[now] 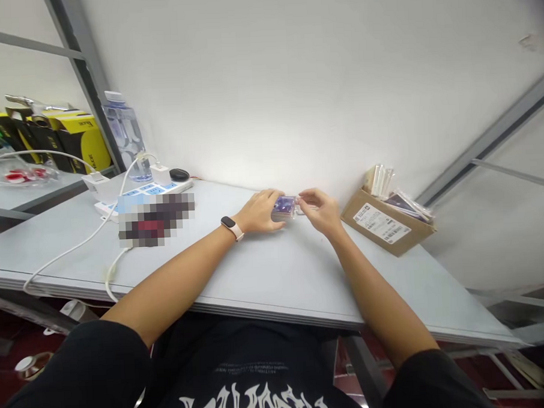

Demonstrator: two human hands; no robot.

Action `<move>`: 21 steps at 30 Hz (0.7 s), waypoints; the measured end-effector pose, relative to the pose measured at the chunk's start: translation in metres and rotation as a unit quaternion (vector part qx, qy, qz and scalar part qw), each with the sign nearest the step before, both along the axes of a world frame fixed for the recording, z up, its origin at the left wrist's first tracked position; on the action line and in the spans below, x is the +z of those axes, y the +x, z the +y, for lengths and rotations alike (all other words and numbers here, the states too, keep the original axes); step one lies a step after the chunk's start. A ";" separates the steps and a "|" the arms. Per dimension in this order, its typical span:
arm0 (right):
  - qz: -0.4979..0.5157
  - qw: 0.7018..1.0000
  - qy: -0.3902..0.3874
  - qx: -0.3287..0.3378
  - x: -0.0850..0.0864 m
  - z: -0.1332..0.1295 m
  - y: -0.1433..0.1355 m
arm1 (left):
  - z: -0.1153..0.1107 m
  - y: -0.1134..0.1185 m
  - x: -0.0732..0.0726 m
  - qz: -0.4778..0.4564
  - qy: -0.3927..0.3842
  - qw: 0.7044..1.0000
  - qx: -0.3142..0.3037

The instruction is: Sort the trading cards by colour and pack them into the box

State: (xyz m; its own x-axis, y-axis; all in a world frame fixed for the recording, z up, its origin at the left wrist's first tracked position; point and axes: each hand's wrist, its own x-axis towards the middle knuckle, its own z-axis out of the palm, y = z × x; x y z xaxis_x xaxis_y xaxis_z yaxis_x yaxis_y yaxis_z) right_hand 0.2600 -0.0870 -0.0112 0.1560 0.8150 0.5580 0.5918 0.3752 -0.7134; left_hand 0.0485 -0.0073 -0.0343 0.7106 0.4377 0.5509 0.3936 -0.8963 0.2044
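A small stack of purple-topped cards in clear plastic lies on the grey table near the wall. My left hand, with a pale-banded fitness tracker on its wrist, wraps round the stack's left side, thumb in front and fingers behind. At the opposite end, the fingertips of my right hand are closed on the clear plastic wrapper. Part of a small light-coloured item shows behind the right fingers; its kind cannot be made out.
To the right stands a cardboard box holding several plastic-wrapped packs. On the left are a power strip with plugged-in chargers, white cables, a large water bottle and a pixelated dark item. Grey shelf frames rise at both sides.
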 end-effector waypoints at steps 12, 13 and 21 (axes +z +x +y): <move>0.088 0.996 0.003 0.027 -0.002 0.003 -0.001 | 0.008 -0.001 -0.003 0.011 -0.015 0.999 0.050; 0.098 0.995 -0.004 0.009 -0.003 0.004 0.000 | 0.008 -0.001 -0.003 0.008 -0.007 0.998 0.058; 0.061 0.991 -0.102 -0.060 -0.008 0.011 0.002 | 0.003 0.003 -0.001 -0.011 0.045 0.993 0.105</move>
State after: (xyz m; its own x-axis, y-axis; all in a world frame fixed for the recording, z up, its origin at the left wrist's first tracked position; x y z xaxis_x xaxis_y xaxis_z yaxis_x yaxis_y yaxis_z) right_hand 0.2619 -0.0759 -0.0195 0.3150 0.8801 0.3554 0.5283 0.1485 -0.8360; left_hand 0.0515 -0.0042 -0.0357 0.5964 0.5239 0.6081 0.5706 -0.8096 0.1378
